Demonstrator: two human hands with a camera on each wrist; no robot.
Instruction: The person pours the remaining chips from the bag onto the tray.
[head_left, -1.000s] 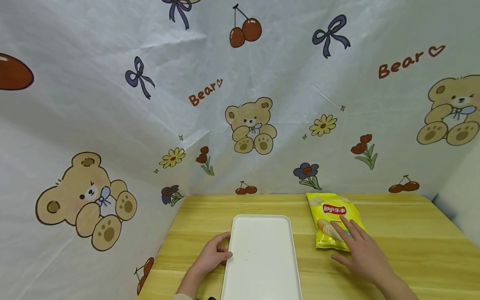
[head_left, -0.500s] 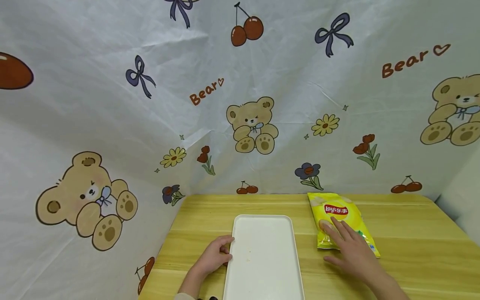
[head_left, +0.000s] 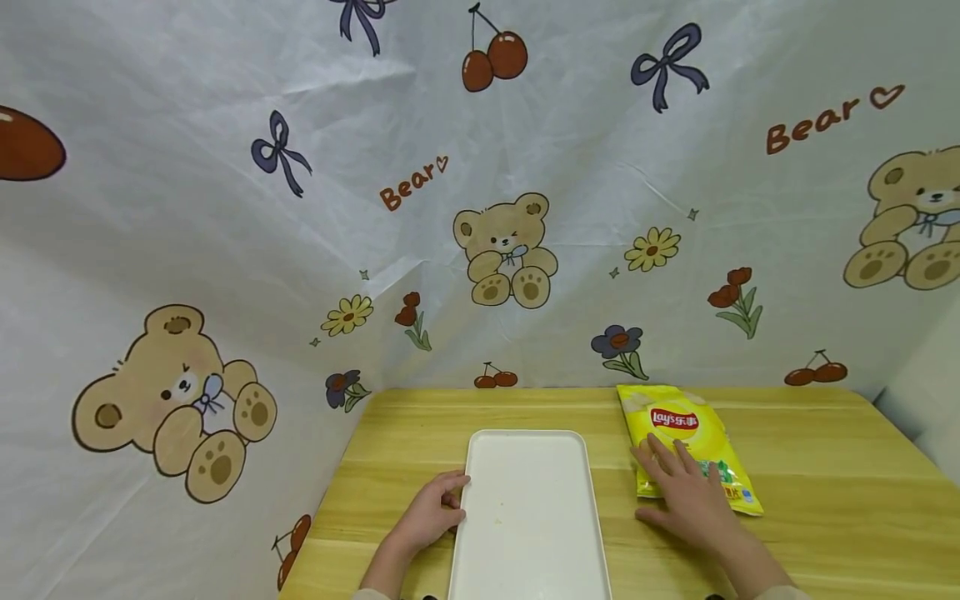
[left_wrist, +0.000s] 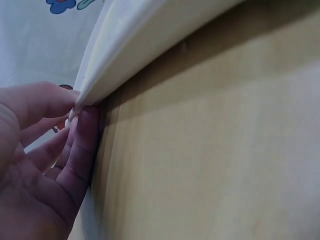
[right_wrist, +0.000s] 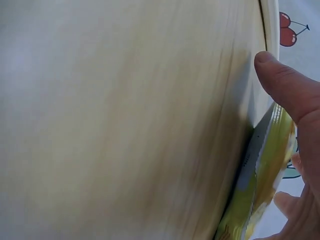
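A white rectangular tray (head_left: 528,517) lies lengthwise in front of me. At its left side, my left hand (head_left: 431,515) pinches the rim between thumb and fingers, as the left wrist view shows on the tray wall (left_wrist: 130,55). To the right lies a yellow Lay's chip bag (head_left: 675,419), tilted a little. Over its lower part my right hand (head_left: 693,504) is spread, fingers extended and covering some of the print. In the right wrist view the thumb (right_wrist: 287,82) points toward the tray, apart from the bag (right_wrist: 270,175). Whether the fingertips touch the bag I cannot tell.
Both things lie on a wood-grain table (head_left: 420,417). A white cloth (head_left: 570,125) printed with bears, cherries and flowers hangs behind the table and along its left side. A few tiny crumbs lie on the tray.
My right hand has moved left and settled lower over the bag, so more of the bag's right side shows. The left hand stays at the tray's rim.
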